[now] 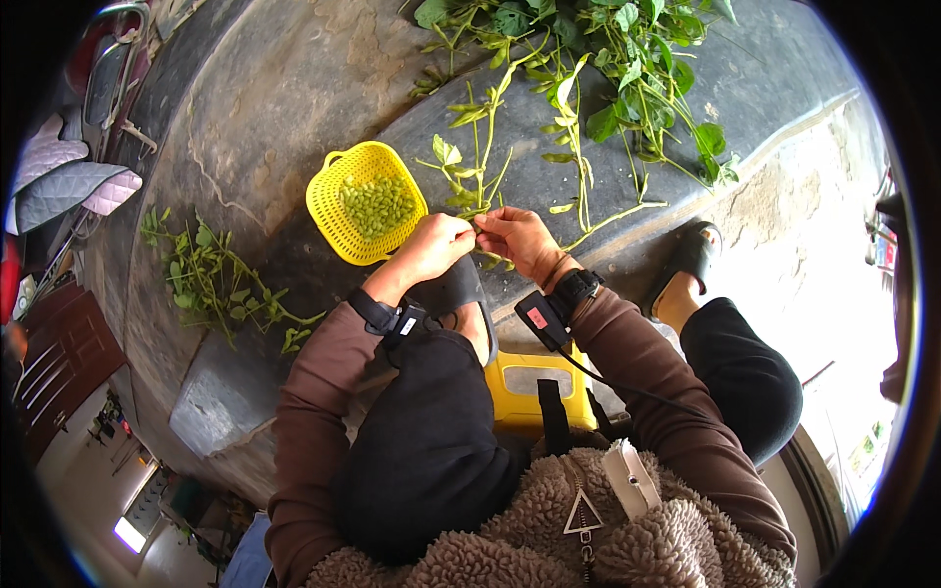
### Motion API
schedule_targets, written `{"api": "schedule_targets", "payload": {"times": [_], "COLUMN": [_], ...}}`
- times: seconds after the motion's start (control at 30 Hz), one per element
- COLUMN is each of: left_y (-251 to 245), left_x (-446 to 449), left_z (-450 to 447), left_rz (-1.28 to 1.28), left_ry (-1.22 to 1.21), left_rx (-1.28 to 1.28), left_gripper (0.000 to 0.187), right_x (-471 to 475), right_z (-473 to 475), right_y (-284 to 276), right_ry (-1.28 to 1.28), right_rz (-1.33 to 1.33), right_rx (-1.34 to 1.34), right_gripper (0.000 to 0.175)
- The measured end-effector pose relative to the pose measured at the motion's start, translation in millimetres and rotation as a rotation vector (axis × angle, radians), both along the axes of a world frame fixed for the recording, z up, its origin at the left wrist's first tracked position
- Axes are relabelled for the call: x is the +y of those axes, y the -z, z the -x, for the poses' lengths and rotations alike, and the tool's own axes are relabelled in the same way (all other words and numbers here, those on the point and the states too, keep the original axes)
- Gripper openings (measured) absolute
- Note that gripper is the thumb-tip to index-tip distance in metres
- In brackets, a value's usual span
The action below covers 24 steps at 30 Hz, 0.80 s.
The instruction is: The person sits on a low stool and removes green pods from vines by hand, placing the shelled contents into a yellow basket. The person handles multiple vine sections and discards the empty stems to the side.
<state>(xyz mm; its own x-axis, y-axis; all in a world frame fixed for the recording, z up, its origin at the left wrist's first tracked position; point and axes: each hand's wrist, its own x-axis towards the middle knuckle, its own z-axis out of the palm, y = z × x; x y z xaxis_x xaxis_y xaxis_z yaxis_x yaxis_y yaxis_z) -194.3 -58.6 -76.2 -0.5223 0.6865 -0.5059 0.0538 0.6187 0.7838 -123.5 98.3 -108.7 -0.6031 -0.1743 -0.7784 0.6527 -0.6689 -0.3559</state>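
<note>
My left hand (439, 242) and my right hand (517, 237) meet just right of the basket, fingertips nearly touching. Between them is a green soybean pod, mostly hidden by the fingers; more pods show just below my right hand. A soybean stalk with pods (481, 162) lies right beyond my fingers. To the left stands a yellow plastic basket (321, 192) with many shelled green soybeans (378, 206) in it. Another podded stalk (577, 147) lies further right on the grey floor.
A pile of leafy soybean plants (647, 66) lies at the top right. More soybean stems (213, 279) lie on the left. My sandalled foot (463, 294) is just below my hands, the other sandal (687, 261) to the right. A yellow stool (507, 411) is between my legs.
</note>
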Motion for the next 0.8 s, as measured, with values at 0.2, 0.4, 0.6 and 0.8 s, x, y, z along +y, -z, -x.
{"api": "schedule_targets", "payload": {"times": [0.2, 0.4, 0.6, 0.8], "left_y": [9, 10, 7, 2], "left_x": [-2, -6, -2, 5], "left_z": [-1, -1, -4, -5], "left_rz": [-0.116, -0.124, -0.142, -0.166], "left_ry": [-0.072, -0.344, -0.575, -0.481], "left_rx": [-0.013, -0.475, -0.705, -0.645], "left_gripper": [0.019, 0.022, 0.023, 0.025], "right_x": [2, 5, 3, -4], "right_z": [1, 1, -2, -3], "right_y": [-5, -7, 3, 7], "right_ry": [-0.018, -0.042, 0.019, 0.067], "right_rz": [0.027, 0.130, 0.170, 0.071], "right_rx": [0.032, 0.063, 0.077, 0.106], "right_gripper": [0.014, 0.017, 0.014, 0.010]}}
